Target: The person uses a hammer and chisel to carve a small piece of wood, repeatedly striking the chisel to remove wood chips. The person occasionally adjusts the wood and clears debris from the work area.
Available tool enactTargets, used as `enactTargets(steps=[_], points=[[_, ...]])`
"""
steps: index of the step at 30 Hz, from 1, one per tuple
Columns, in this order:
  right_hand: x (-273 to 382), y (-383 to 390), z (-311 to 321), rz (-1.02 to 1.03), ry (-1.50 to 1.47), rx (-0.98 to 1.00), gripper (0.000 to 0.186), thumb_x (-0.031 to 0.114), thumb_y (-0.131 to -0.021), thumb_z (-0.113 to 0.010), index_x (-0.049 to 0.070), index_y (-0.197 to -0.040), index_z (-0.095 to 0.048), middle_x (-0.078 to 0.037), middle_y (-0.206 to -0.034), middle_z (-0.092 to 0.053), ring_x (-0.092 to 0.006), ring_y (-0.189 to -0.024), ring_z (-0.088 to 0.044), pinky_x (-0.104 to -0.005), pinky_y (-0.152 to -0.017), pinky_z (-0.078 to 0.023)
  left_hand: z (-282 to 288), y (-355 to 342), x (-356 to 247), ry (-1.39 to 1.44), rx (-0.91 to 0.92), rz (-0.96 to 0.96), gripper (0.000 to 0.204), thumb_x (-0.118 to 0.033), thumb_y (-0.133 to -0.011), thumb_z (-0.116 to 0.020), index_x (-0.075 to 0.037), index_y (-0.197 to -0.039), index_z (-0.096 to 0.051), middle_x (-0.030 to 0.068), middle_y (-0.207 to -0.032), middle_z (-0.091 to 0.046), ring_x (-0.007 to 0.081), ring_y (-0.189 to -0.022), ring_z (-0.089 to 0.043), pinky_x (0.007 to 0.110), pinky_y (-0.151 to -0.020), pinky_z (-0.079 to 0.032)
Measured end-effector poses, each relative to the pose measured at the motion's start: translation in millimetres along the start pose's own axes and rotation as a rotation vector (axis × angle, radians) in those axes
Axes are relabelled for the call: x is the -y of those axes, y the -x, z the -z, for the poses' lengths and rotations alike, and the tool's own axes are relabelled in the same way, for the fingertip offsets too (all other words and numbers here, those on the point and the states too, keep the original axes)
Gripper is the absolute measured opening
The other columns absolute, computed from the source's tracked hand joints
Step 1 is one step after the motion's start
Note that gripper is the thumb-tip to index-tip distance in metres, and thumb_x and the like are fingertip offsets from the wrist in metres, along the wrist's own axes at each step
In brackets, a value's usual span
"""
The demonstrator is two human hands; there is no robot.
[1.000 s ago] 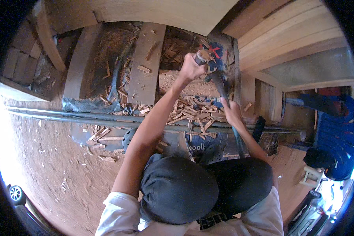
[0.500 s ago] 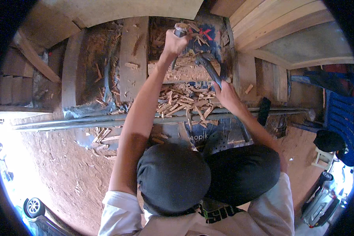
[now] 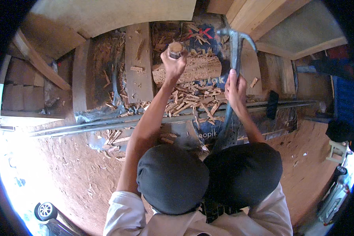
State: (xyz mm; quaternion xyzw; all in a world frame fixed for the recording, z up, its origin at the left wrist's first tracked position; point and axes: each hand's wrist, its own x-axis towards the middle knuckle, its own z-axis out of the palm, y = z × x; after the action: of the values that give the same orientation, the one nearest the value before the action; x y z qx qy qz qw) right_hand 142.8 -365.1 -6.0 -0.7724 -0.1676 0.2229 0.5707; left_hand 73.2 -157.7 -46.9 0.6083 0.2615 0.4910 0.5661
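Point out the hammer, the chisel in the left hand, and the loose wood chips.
hammer (image 3: 236, 47): head view, on the upper handle below the metal head.
chisel (image 3: 176, 48): head view, on its round wooden top.
wood chips (image 3: 192, 100): head view, middle of the pile.

I see wood chips (image 3: 188, 100) scattered thickly over a printed sack (image 3: 202, 37) on red dirt ground (image 3: 78, 173). A flat plank (image 3: 139, 65) lies to the left of them (splinters on it too). Long metal pipes (image 3: 118, 122) cross the scene. A dark brush (image 3: 272, 104) rests at the right, beside stacked pale boards (image 3: 259, 15).
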Motion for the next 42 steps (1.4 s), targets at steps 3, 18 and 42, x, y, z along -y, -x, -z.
enactTargets(steps=[3, 18, 42], points=[[0.5, 0.2, -14.5, 0.183, 0.21, -0.122, 0.044, 0.04, -0.092, -0.042, 0.001, -0.076, -0.053, -0.009, -0.054, -0.05, -0.0241, -0.047, -0.05, -0.0384, -0.048, -0.04, -1.1, 4.4, -0.6, 0.006, -0.037, 0.034, 0.014, -0.01, -0.073, -0.066, -0.002, -0.074, -0.055, -0.0007, -0.068, -0.054, 0.0082, -0.061, -0.048, 0.026, -0.056, -0.041], [-66.2, 6.4, -46.7, 0.148, 0.734, 0.145, 0.045, 0.037, -0.089, -0.049, -0.003, -0.07, -0.058, -0.023, -0.059, -0.057, -0.0405, -0.054, -0.057, -0.0474, -0.048, -0.043, 64.7, 38.1, -15.9, 0.398, -0.572, 0.235, 0.017, -0.001, -0.081, -0.053, -0.009, -0.078, -0.039, 0.0024, -0.061, -0.043, 0.0101, -0.053, -0.039, 0.027, -0.047, -0.035], [-69.0, 7.8, -47.8, 0.154, 0.647, 0.137, 0.039, 0.03, -0.09, -0.05, -0.005, -0.073, -0.054, -0.019, -0.051, -0.052, -0.0339, -0.044, -0.053, -0.0434, -0.041, -0.037, 34.1, 16.5, -3.0, 0.492, -0.087, 0.259, 0.025, -0.002, -0.079, -0.062, -0.008, -0.088, -0.04, 0.0017, -0.071, -0.049, 0.0094, -0.06, -0.046, 0.024, -0.051, -0.038]])
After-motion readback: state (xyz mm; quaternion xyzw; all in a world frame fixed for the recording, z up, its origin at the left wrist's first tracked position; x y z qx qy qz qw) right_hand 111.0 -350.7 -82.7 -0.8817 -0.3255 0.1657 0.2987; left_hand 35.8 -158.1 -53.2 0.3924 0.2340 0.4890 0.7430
